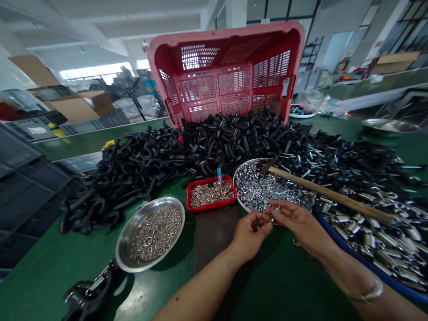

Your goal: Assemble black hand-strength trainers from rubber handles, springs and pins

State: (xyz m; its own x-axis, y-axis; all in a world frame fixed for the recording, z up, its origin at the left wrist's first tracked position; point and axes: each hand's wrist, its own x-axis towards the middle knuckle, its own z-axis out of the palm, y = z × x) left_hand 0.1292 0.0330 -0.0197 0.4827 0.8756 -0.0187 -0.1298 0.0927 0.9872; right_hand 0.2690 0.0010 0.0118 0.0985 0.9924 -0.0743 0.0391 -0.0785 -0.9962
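My left hand and my right hand meet over the green table, just in front of a round metal dish of small shiny nuts. Both hands have their fingers curled in a pinch around a small metal part that I cannot make out. A wooden-handled hammer lies across the dish of nuts, its head to the left. A small red tray of metal pins sits left of that dish. A dark flat plate lies below the red tray, beside my left hand.
A big heap of black curved plastic parts spreads across the table in front of a tipped pink crate. A metal dish of washers stands at the left, a blue-rimmed tray of metal parts at the right. A black assembled piece lies near the front.
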